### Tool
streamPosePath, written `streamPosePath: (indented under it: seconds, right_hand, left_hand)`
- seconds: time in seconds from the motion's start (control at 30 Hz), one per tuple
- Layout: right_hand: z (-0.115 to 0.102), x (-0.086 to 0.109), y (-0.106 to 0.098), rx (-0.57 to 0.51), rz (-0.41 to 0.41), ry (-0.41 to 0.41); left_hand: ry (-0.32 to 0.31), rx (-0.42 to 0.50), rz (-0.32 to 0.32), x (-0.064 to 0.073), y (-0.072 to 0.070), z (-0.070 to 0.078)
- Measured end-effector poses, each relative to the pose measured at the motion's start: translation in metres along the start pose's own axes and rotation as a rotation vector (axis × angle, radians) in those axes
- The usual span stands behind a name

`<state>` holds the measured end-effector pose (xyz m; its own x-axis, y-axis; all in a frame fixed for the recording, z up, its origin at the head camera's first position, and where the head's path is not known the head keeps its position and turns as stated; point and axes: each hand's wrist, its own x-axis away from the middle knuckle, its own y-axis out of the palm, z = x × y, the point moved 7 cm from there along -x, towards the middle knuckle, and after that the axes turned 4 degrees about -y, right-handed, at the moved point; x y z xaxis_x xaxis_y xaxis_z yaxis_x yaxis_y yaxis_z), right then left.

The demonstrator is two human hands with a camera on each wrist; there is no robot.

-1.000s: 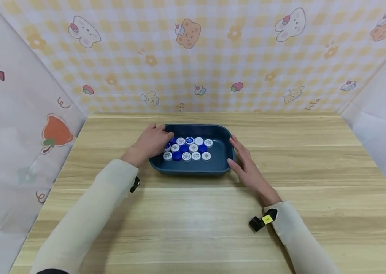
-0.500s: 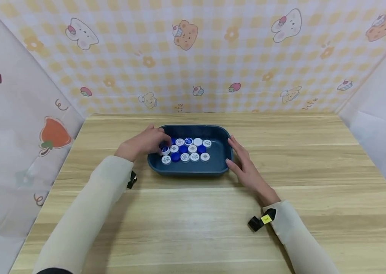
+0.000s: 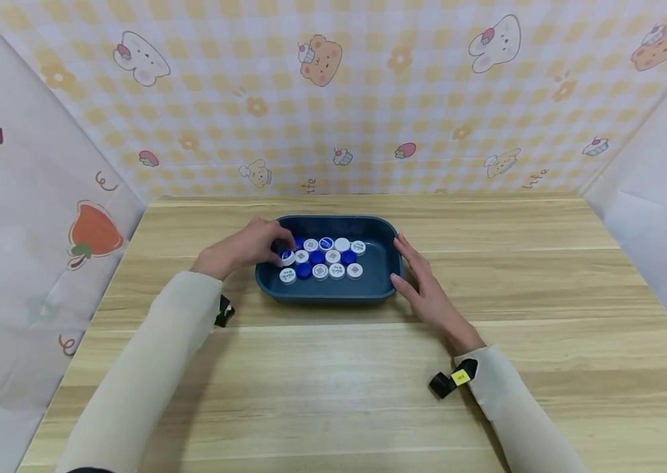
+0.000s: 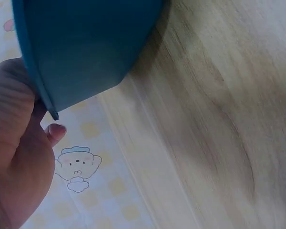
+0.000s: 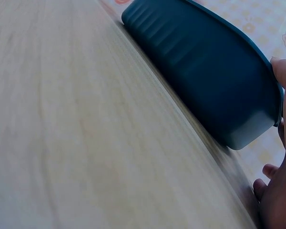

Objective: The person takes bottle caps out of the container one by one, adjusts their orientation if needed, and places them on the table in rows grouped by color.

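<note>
Since a second ago the left hand (image 3: pixel 252 244) has drawn slightly left over the tray (image 3: pixel 333 299), thumb and finger bent round a blue-and-white cap (image 3: pixel 288 258), seemingly pinching it. The other caps (image 3: pixel 320 271) lie rightward along the tray's long axis; the right hand (image 3: pixel 430 293) touches its right end, fingers relaxed.
</note>
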<state>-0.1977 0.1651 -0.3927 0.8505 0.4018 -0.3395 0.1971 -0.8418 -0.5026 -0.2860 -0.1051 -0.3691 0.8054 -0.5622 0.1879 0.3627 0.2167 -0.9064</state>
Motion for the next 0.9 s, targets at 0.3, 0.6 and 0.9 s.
streamPosePath:
  seconds: [0.3,0.6,0.9]
  right_hand:
    - [-0.011,0.001,-0.001,-0.02,-0.008,0.014]
    - [0.026,0.003,0.003,-0.009,0.012,-0.025]
    - [0.012,0.001,0.002,-0.014,0.004,-0.011]
  left_hand:
    - [-0.036,0.177,0.119,0.017,-0.018,-0.014]
    - [-0.064,0.269,0.324,0.046,-0.042,-0.039]
    - [-0.105,0.269,0.409,0.07,-0.042,-0.066]
